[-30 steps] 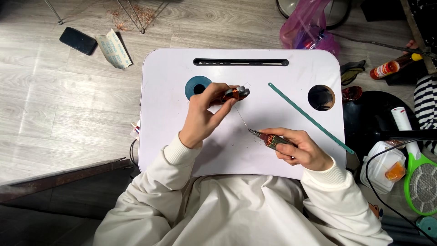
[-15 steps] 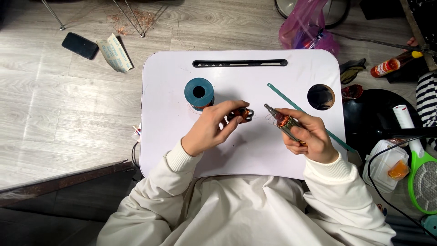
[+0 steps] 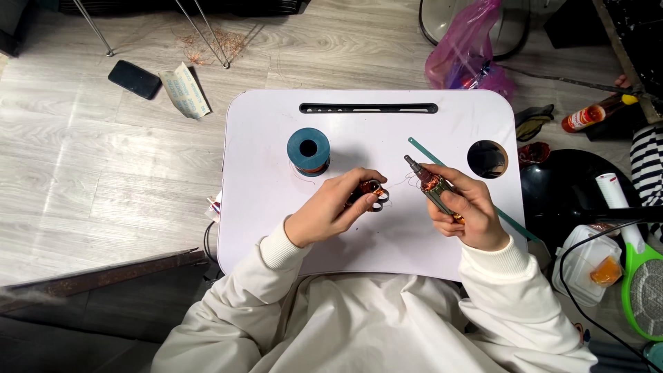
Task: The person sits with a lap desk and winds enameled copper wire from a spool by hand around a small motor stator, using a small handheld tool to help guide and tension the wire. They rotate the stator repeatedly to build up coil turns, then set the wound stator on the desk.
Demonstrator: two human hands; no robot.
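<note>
Both hands have drawn closer together over the white lap table [image 3: 276,228] since half a second ago. The left hand [image 3: 331,211] pinches a small copper-wound piece [image 3: 373,193]; the right hand [image 3: 459,207] grips a rotor with copper winding [image 3: 429,182], a fine wire [image 3: 404,181] running between them. Pulling apart too sharply could snap that wire, near the teal spool [image 3: 309,150].

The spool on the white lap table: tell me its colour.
Teal blue spool, with a copper-coloured winding at its base; seen in the head view.

black phone [image 3: 134,79], pink plastic bag [image 3: 464,55], sauce bottle [image 3: 588,115]
</note>
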